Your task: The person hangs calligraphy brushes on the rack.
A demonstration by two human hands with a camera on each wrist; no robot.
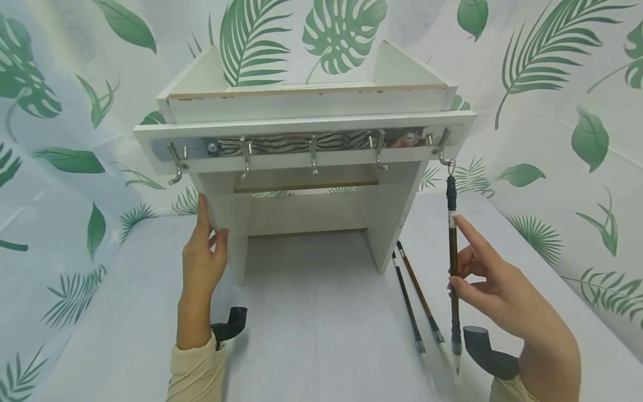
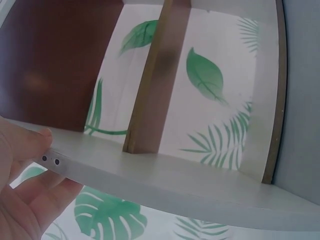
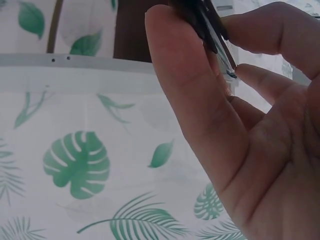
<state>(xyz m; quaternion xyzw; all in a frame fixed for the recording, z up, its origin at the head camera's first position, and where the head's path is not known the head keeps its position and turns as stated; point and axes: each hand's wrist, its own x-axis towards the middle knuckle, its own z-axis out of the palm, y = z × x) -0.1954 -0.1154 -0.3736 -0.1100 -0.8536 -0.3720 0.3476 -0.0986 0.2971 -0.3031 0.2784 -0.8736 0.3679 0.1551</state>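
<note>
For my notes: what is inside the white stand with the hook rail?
Two crossboards show inside the white stand, with leaf-patterned backdrop in the gap between them. From the head view, the hook rail hides the upper interior.

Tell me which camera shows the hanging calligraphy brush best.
The head view: the calligraphy brush shows nearly whole, from hook to bristle tip. The right wrist view catches only a dark, foreshortened part in the right hand; the left wrist view, none.

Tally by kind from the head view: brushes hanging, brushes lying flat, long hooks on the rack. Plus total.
Hanging brush: 1
Lying brushes: 2
Long hooks: 5
Total: 8
</note>
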